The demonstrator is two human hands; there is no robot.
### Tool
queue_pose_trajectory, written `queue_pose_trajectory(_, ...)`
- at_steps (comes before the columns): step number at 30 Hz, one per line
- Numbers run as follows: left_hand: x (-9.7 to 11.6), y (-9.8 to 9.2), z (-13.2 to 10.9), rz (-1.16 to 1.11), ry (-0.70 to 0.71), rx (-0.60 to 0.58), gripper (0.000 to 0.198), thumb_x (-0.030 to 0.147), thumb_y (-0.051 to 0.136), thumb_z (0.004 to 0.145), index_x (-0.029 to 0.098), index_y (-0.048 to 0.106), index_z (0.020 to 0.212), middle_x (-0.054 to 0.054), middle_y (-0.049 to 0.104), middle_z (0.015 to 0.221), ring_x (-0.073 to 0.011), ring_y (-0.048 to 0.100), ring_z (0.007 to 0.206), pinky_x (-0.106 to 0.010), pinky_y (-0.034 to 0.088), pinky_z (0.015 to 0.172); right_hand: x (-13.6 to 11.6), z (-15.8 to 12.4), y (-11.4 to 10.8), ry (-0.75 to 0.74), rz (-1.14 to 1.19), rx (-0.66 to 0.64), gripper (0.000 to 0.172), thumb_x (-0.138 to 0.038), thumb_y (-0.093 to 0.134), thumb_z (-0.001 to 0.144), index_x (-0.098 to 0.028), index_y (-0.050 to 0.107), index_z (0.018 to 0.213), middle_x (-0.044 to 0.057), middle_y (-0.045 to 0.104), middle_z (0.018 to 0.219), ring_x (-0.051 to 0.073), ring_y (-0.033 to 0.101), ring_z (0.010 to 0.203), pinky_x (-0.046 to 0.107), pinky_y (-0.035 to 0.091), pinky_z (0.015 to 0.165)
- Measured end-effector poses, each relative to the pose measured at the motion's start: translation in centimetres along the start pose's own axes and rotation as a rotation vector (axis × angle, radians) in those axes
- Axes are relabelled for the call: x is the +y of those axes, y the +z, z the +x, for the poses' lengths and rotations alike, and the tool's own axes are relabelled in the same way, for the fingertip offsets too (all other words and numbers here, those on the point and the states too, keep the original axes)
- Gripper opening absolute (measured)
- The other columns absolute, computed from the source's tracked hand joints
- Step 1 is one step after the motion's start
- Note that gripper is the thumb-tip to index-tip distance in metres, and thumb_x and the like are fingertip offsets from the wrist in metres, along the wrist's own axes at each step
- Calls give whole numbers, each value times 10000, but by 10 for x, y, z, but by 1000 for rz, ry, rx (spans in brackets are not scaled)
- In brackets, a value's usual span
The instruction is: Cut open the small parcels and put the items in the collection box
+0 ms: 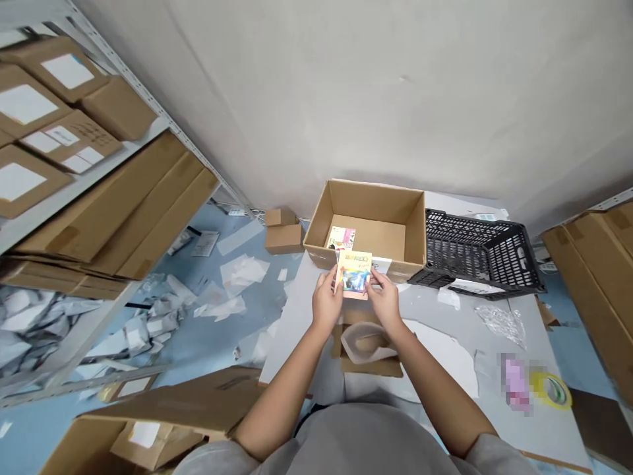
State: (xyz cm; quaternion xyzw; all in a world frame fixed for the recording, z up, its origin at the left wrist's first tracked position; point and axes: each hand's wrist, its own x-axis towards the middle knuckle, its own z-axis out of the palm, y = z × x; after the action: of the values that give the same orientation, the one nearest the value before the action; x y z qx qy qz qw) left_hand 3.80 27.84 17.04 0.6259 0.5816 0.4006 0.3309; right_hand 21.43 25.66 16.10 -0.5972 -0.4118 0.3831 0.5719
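Between my two hands is a small book [355, 272] with a yellow cover and a blue picture on it. My left hand [327, 300] grips its left edge, and my right hand [384, 300] its right edge. The book is held in front of the near wall of a large open cardboard box [414, 227]. Inside that box, at the left, lies another book with a pink and white cover [341, 236]. Below my hands, a smaller open carton [372, 368] sits on the table with white padding [368, 343] in it.
A black plastic crate [514, 247] stands right of the large box. Clear plastic wrap [502, 323] and a yellow tape roll [556, 390] lie on the table [494, 422]. Shelves of cartons [89, 142] line the left, with paper scraps [242, 274] on the floor.
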Motion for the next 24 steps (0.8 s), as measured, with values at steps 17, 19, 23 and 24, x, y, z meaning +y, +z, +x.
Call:
queue_pose_trajectory(17, -77, -7, 152, 146, 38, 37, 581, 322, 685, 1005, 253, 619, 1578, -194, 526, 1587, -455, 356, 1559, -618, 298, 1287, 40, 147, 67, -180, -562, 0, 542, -396, 670, 1028, -224, 674, 1542, 162, 673, 1490, 330, 616, 1405, 544, 465, 1265)
queue_pose_trajectory(19, -79, -17, 120, 158, -4, 42, 523, 327, 642, 1031, 260, 639, 1550, -192, 555, 1539, -443, 409, 1523, -616, 309, 1278, 26, 121, 45, -235, -616, -8, 470, -388, 580, 1082, -273, 681, 1526, 131, 662, 1520, 313, 608, 1429, 552, 461, 1269)
queue_pose_trajectory(23, -92, -24, 39, 131, -78, -26, 404, 358, 585, 1060, 222, 683, 1428, -201, 633, 1375, -390, 558, 1368, -582, 396, 1222, 16, 47, -11, -251, -702, 73, 374, -385, 531, 1107, -302, 744, 1404, 125, 708, 1419, 318, 652, 1362, 578, 492, 1224)
queue_pose_trajectory(24, -99, -23, 18, 112, -109, -96, 387, 376, 591, 1055, 220, 685, 1396, -194, 653, 1341, -370, 603, 1298, -562, 445, 1179, 20, 24, -26, -225, -720, 126, 369, -394, 525, 1108, -292, 746, 1386, 133, 705, 1407, 320, 653, 1354, 586, 492, 1217)
